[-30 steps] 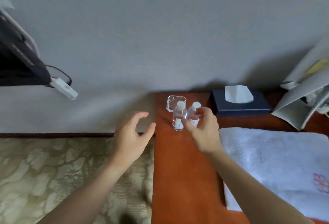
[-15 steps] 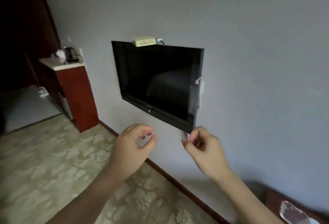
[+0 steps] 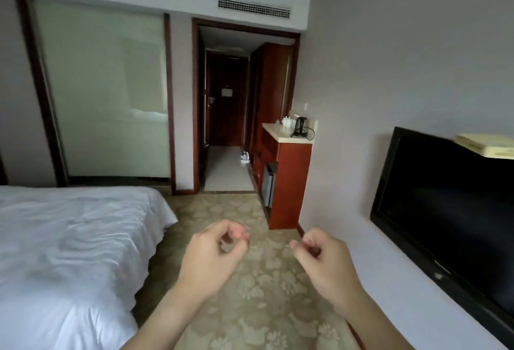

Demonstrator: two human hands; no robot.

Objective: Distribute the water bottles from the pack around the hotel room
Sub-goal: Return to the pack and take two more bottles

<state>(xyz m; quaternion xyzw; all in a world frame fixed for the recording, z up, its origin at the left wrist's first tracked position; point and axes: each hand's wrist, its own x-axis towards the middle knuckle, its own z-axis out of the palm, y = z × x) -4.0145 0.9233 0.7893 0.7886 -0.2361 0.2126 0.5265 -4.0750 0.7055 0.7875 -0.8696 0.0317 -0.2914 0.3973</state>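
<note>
One bed [image 3: 64, 252] with white sheets is seen at the left, and behind it one frosted glass panel [image 3: 105, 93] in a dark frame. Two bare hands are held out over the patterned carpet [image 3: 258, 288], apart from each other. The left hand [image 3: 214, 258] is loosely curled, thumb and forefinger nearly meeting, and nothing is held in it. The right hand [image 3: 325, 263] is curled the same way – nothing is gripped there either.

Past the hands, one open doorway [image 3: 244, 104] is seen, leading to a tiled hallway with a dark door at its end. On the hallway floor, beside the wooden cabinet [image 3: 289, 180], the pack of water bottles [image 3: 245, 157] is set down – small and far off, so the bottles cannot be counted. On the cabinet's pale top one black kettle [image 3: 301, 126] is stood, with one white teapot [image 3: 287, 120] just beside it; contents of either cannot be told. One small fridge door [image 3: 268, 187] is set into the cabinet's lower part.

One ceiling vent [image 3: 253, 10] is mounted above the doorway. At the right, one black TV [image 3: 450, 210] is fixed to the wall, and one flat yellowish box [image 3: 486, 145] is rested on its top edge.
</note>
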